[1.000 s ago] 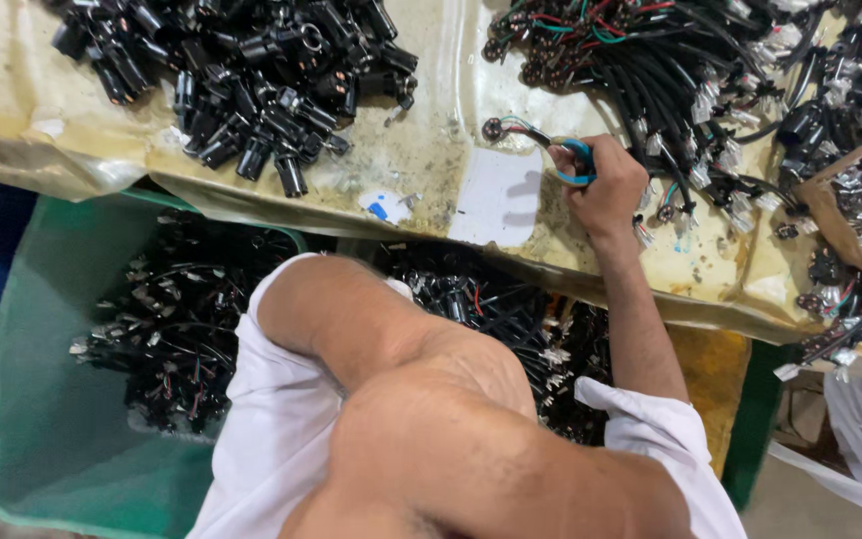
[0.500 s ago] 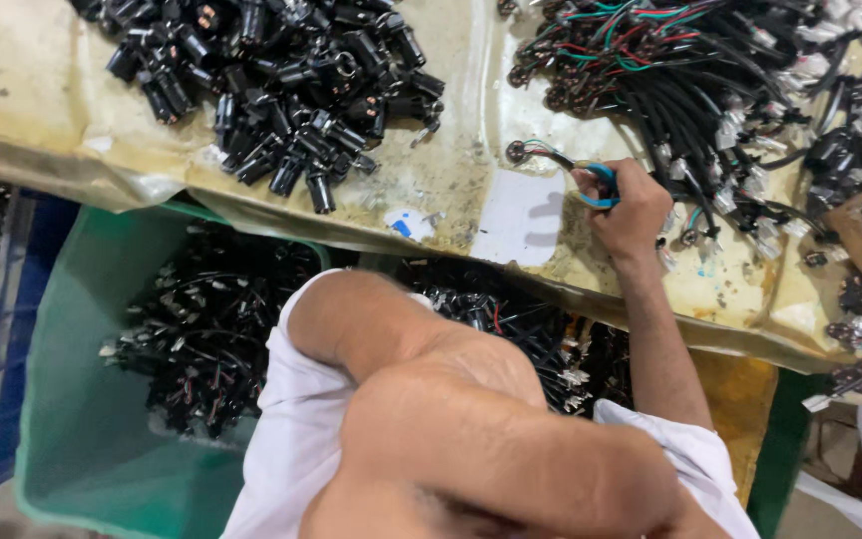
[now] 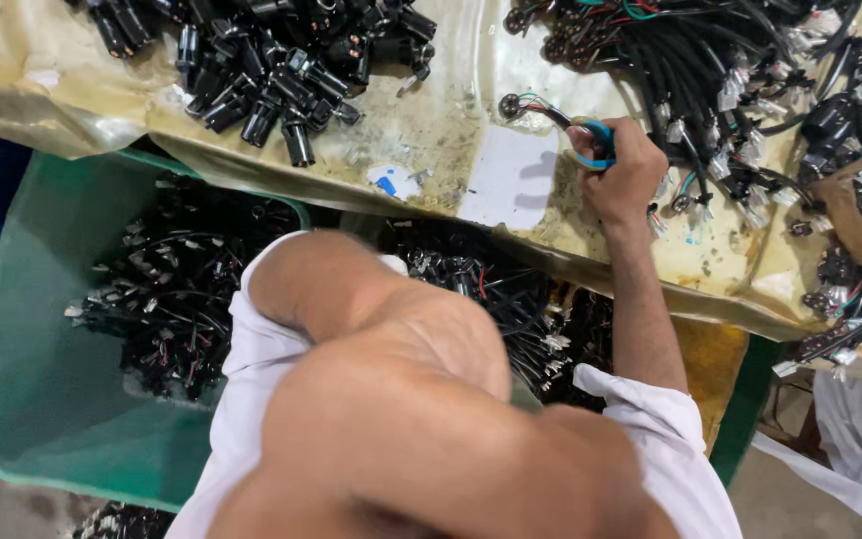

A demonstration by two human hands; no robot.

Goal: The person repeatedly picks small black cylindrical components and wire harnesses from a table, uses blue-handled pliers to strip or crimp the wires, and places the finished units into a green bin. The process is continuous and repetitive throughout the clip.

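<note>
Presently, right hand (image 3: 623,172): clenched around a short black cable (image 3: 563,125) with a blue loop of wire, held on the worktop (image 3: 421,140) at about one o'clock.
Cable end: a round dark connector (image 3: 511,105) is seen lying just beyond the knuckles, toward eleven o'clock from the hand.
Left hand: hidden; whether it is clenched or released cannot be told.
White patch (image 3: 509,180): stuck flat on the worktop, just beside the right hand at nine o'clock.
Black connector pile (image 3: 271,55): heaped at eleven o'clock.
Wired cable heap (image 3: 710,60): spread at one to two o'clock.
Green bin (image 3: 47,329): set below the worktop at eight o'clock, filled with black parts.
</note>
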